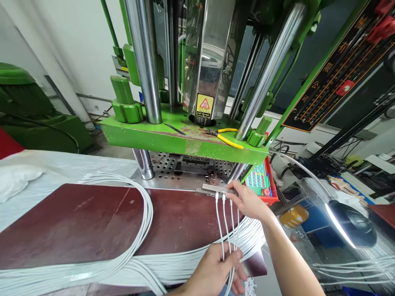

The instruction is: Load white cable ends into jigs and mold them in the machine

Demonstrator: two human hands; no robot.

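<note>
Item one, my right hand (247, 200): fingers closed on the near right end of a flat metal bar (219, 188), gripping it at the far edge of the brown surface (77, 222), just in front of the press's perforated plate (162, 164). Item two, four thin white leads (226, 222): running from the bar down toward me, white connectors (217, 195) visible at the bar's near side. Item three, my left hand (216, 267): palm turned partly up, thumb and fingers curled around the lower stretch of those leads, gripping them loosely over the near edge of the surface. Item four, a thick bundle of white cables (173, 263): laid along the near side of the surface, one part looping up and back on the left, another gathered beneath the leads on the right. Item five, a green press bed (148, 135) with steel columns (149, 82), standing beyond the surface; on it, yellow-handled pliers (230, 139), and above, a yellow warning label (205, 105). Item six, a red bin (271, 199), beyond my right hand. Item seven, a dark lamp head (352, 224), lit, at my far right
</note>
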